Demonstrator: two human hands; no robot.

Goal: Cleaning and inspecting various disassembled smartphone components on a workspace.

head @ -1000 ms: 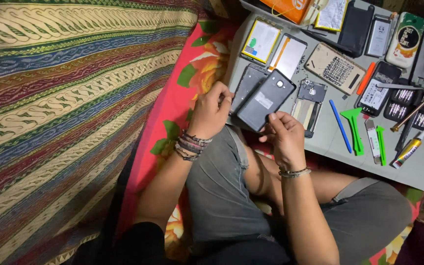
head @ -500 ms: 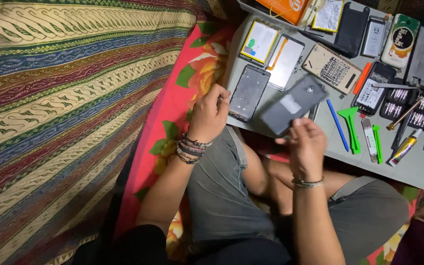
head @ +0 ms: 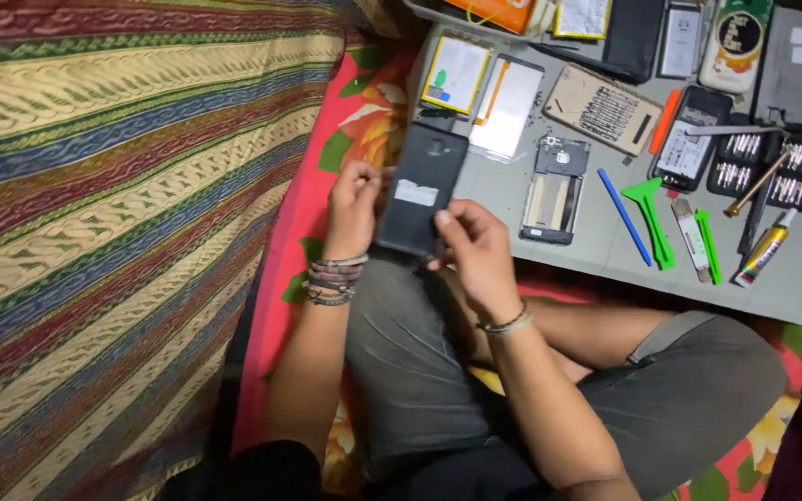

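A dark phone back cover with a pale sticker on it is held upright between both hands, just over the near edge of the grey work board. My left hand grips its left side; beaded bracelets ring that wrist. My right hand pinches its lower right corner. An opened phone frame lies on the board just right of the cover.
On the board lie a battery, a white panel, a blue pry stick, green pry tools, a screwdriver bit set, a glue tube and more phone parts. A striped cloth covers the left.
The dark cover was held out over the board by the right hand; now it is back at the board's near edge, turned upright, with both hands on it.
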